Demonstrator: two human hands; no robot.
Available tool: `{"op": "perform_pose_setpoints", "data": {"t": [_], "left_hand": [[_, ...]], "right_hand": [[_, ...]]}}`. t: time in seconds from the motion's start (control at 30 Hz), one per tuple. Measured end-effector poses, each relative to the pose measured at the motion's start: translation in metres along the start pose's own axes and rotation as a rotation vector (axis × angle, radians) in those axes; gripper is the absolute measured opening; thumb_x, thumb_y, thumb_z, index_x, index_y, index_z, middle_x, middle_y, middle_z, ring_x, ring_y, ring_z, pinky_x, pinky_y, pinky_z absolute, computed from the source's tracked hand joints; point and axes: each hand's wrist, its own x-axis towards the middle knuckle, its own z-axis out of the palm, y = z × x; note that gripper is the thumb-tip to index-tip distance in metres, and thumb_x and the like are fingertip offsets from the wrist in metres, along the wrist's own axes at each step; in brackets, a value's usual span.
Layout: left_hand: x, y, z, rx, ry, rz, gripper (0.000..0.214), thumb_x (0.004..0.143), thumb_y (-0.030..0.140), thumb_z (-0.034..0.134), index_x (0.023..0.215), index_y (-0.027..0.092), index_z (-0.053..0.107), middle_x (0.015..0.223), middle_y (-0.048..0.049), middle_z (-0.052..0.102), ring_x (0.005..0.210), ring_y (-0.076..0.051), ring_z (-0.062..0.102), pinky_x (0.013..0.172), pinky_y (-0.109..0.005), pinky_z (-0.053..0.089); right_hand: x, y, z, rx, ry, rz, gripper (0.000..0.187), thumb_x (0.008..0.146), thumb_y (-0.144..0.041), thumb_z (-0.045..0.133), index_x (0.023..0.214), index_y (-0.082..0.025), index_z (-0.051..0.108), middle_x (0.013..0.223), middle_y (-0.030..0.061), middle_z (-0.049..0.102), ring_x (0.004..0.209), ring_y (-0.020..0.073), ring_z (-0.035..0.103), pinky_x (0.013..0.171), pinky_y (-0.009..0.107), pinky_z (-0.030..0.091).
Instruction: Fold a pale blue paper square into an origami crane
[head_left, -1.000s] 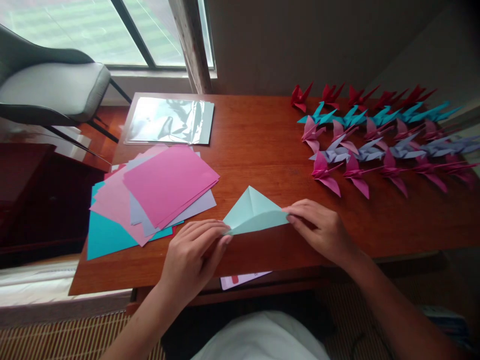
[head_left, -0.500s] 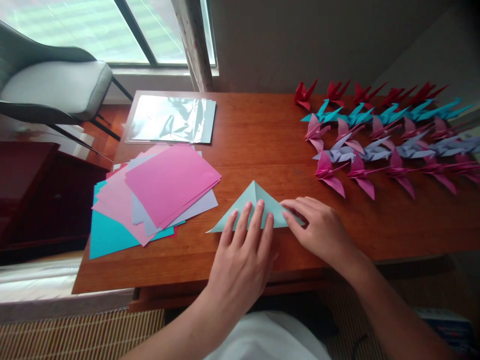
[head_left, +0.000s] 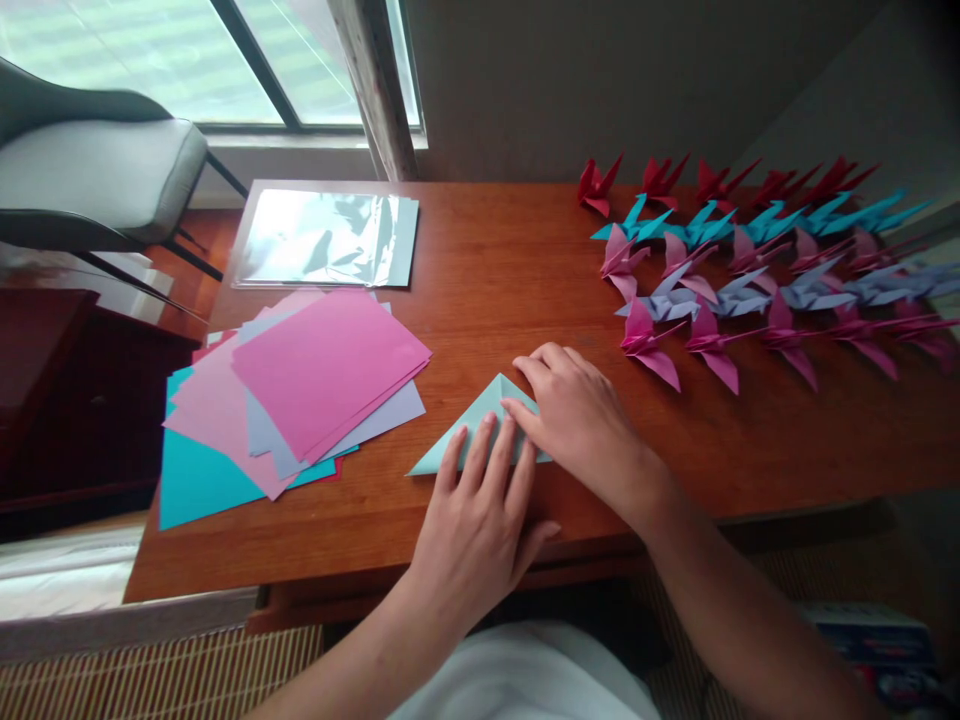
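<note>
I can count 5 rows of paper cranes [head_left: 752, 260] over there, 5 red [head_left: 718, 186] and 5 magenta [head_left: 784, 338] among them. There's 1 mint sheet [head_left: 492, 394], 1 left hand [head_left: 480, 510], 1 right hand [head_left: 574, 410], 1 chair [head_left: 90, 165].

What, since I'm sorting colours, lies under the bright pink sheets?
Pale pink, lavender and turquoise sheets stick out beneath them, with a little red paper. Their covered parts and anything fully hidden cannot be seen.
</note>
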Motion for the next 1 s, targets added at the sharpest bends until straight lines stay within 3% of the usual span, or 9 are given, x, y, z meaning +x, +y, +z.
{"op": "perform_pose_setpoints", "data": {"t": [0.3, 0.7, 1.0], "left_hand": [[0.001, -0.002, 0.000, -0.018, -0.009, 0.013, 0.073, 0.095, 0.061, 0.048, 0.148, 0.011, 0.048, 0.159, -0.0188, 0.040, 0.152, -0.036, 0.028, 0.124, -0.054, 0.018], [0.000, -0.001, 0.003, -0.033, -0.023, 0.009, 0.072, 0.096, 0.059, 0.047, 0.149, 0.010, 0.046, 0.159, -0.0195, 0.040, 0.152, -0.038, 0.028, 0.123, -0.055, 0.021], [0.000, -0.002, 0.002, -0.034, -0.032, 0.009, 0.072, 0.098, 0.058, 0.044, 0.151, 0.010, 0.043, 0.160, -0.0196, 0.039, 0.152, -0.038, 0.028, 0.123, -0.055, 0.021]], "right_hand": [[0.012, -0.009, 0.000, -0.022, -0.012, 0.059, 0.023, 0.090, -0.034, 0.067, 0.103, -0.016, 0.066, 0.107, 0.0123, 0.068, 0.106, 0.0311, 0.061, 0.090, 0.043, 0.049], [0.021, -0.003, 0.008, 0.042, 0.017, -0.067, 0.014, 0.088, -0.032, 0.067, 0.093, -0.020, 0.062, 0.100, 0.0097, 0.067, 0.096, 0.0262, 0.059, 0.081, 0.037, 0.047], [0.029, 0.002, 0.010, 0.117, 0.007, -0.069, 0.010, 0.087, -0.029, 0.065, 0.086, -0.021, 0.059, 0.096, 0.0067, 0.066, 0.094, 0.0235, 0.059, 0.080, 0.035, 0.045]]}}
